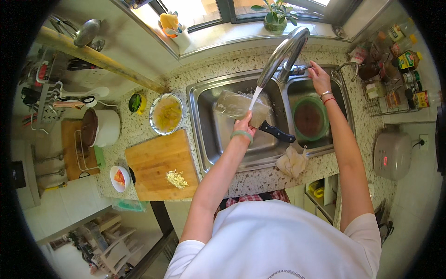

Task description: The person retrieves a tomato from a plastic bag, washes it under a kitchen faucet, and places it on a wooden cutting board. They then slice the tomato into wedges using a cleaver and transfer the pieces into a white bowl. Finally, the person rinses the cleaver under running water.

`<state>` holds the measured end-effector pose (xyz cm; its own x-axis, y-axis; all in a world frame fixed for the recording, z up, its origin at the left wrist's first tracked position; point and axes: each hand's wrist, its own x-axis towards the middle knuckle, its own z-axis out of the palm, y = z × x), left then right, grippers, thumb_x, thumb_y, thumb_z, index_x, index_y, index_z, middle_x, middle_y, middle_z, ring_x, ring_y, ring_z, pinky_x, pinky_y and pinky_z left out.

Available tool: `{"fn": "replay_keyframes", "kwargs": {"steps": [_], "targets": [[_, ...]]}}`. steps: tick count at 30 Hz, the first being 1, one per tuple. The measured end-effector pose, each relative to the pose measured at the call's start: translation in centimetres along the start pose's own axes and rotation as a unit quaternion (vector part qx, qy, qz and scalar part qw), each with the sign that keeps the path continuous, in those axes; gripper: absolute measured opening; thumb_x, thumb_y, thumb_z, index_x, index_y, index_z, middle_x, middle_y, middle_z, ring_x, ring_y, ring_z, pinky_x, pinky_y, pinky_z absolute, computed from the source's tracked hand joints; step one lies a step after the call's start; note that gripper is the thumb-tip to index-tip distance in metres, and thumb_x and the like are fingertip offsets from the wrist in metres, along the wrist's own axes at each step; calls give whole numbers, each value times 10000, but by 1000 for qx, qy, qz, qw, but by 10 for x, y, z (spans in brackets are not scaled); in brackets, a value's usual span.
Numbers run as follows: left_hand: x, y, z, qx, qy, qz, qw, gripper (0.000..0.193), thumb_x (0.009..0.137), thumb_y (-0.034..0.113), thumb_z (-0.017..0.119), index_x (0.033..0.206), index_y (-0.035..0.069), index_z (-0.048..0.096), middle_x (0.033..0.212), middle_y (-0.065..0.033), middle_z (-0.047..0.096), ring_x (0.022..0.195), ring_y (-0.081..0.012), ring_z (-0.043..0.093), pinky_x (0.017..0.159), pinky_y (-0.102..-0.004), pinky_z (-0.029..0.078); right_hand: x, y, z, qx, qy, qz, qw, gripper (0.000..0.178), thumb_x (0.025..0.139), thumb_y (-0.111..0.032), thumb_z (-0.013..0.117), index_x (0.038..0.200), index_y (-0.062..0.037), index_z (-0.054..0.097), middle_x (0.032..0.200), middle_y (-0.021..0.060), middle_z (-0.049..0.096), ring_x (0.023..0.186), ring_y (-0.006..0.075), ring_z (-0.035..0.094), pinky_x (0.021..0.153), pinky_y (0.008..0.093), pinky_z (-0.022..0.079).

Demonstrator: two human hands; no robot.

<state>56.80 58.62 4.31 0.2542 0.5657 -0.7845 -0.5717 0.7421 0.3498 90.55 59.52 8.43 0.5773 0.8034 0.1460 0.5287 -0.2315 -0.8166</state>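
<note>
My left hand (244,124) is in the left basin of the sink (209,144), closed on the near edge of a cleaver (232,103), thumb across the broad wet blade. The cleaver's black handle points right, toward the sink divider. Water runs from the curved chrome faucet (297,39) onto the blade beside my thumb. My right hand (319,79) reaches up to the faucet lever (301,69), fingers closed around its end. Below my right wrist, a green round basin (296,122) with dark contents sits in the right sink bowl. Fingers under the blade are hidden.
Left of the sink lies a wooden cutting board (148,162) with a chopped pale pile (176,179). Behind it stands a bowl of yellowish pieces (166,114). A crumpled cloth (291,162) rests on the sink's front rim. Bottles fill a wire rack (385,109) at right.
</note>
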Motion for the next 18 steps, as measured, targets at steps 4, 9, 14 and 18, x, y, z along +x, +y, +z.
{"fn": "replay_keyframes", "kwargs": {"steps": [4,9,14,18], "targets": [[0,-12,-10,-20,12,-4,1000,220,898,73,639,1098,40,554,1006,-105,648,943,-267,656,794,-470,575,-23,-3,-1,-81,11,38,996,466,898,-272,634,1264,3,547,938,145,700,838,204,679,747,314,521],[-8,-12,-23,121,-33,-46,991,213,944,159,585,1137,75,551,1030,-86,647,942,-258,649,807,-464,565,-59,7,1,83,5,83,993,465,889,-249,653,1261,9,547,1140,130,662,931,206,660,807,321,525],[4,-10,-31,43,-16,-62,997,271,974,311,539,1086,66,558,1022,-77,649,922,-264,647,793,-482,561,-24,-16,3,87,21,94,992,554,907,-301,640,1332,18,483,1159,104,642,915,155,625,741,268,507],[16,-5,-34,45,51,-61,996,334,965,373,538,907,46,573,835,-97,634,703,-255,617,653,-477,565,1,-23,7,182,2,83,980,537,930,-285,618,1347,20,471,1127,58,639,861,97,590,719,230,481]]}}
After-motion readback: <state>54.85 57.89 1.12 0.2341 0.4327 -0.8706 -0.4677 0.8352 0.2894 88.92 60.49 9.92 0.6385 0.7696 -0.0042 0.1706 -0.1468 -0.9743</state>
